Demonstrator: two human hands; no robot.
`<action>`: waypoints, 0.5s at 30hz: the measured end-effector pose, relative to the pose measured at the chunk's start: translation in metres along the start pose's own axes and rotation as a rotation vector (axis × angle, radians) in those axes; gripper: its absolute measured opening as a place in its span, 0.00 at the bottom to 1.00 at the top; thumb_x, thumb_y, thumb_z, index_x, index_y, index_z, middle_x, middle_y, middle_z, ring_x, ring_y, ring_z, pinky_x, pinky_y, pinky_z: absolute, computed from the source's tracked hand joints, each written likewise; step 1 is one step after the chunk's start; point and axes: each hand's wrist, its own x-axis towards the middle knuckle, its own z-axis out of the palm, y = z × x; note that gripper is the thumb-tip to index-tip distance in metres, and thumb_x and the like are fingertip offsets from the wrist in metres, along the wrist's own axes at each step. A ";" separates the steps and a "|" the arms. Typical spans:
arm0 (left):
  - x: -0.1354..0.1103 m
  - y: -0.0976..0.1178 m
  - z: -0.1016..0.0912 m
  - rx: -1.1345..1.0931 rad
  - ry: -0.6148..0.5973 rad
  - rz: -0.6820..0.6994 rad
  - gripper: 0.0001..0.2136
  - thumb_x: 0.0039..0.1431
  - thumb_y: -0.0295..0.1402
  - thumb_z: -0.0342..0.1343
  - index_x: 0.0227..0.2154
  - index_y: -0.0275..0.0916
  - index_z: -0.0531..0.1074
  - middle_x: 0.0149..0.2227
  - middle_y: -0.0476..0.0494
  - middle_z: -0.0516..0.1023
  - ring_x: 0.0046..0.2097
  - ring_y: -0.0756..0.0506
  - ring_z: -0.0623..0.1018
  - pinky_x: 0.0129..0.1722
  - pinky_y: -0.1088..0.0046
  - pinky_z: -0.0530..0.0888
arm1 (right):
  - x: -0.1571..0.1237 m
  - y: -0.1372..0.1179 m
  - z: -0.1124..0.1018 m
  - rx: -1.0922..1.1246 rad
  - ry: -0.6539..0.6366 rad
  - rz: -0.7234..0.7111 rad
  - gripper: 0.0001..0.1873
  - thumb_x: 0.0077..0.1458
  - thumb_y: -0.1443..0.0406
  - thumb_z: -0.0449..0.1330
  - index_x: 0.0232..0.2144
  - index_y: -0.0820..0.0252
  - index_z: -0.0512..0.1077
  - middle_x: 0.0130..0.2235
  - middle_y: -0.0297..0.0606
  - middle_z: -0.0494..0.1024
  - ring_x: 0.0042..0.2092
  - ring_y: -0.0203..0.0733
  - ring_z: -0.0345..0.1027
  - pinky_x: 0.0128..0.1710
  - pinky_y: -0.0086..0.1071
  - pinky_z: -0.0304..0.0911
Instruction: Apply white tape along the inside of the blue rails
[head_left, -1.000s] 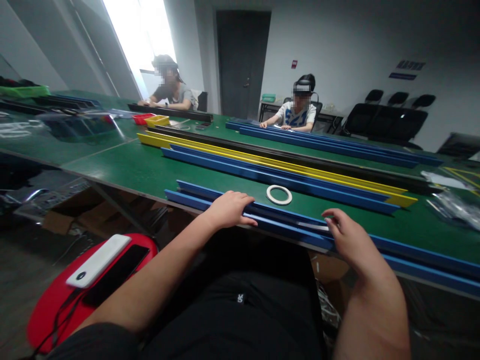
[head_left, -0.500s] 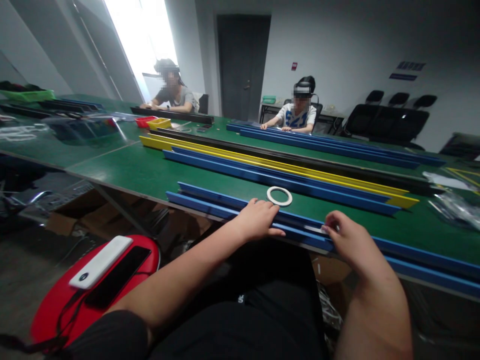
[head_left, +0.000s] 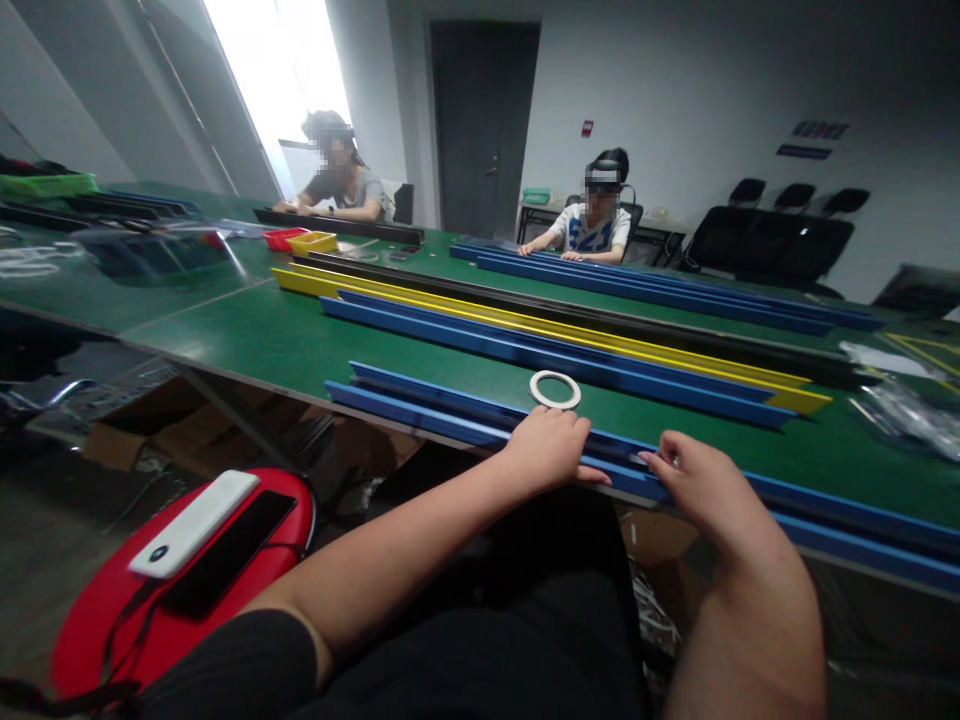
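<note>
A long blue channel rail (head_left: 442,417) lies along the near edge of the green table. My left hand (head_left: 550,448) rests across it, fingers bent over the far wall and thumb stretched along the near side. Farther right, my right hand (head_left: 697,480) is closed in a pinch above the same rail's groove. A small pale end of a white strip (head_left: 646,456) shows at its fingertips; the rest is hidden. Just beyond my left fingers, a white tape roll (head_left: 555,390) lies flat on the table.
Behind the roll run a blue rail (head_left: 525,352), a yellow rail (head_left: 814,401) and black rails (head_left: 675,336). Two people sit across the green table (head_left: 217,330). A red stool (head_left: 97,620) at my left bears a white device (head_left: 196,522) and a black phone (head_left: 232,555).
My left hand has slid right along the rail, closer to my right hand. Less of the white strip shows between them. My right hand has stayed nearly in place.
</note>
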 end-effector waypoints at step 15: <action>-0.018 -0.031 -0.013 -0.006 -0.055 -0.007 0.34 0.49 0.66 0.52 0.46 0.40 0.71 0.43 0.39 0.79 0.47 0.37 0.77 0.45 0.62 0.69 | -0.004 -0.002 -0.011 0.123 0.018 -0.010 0.17 0.61 0.51 0.49 0.29 0.55 0.68 0.28 0.37 0.75 0.30 0.41 0.66 0.29 0.31 0.54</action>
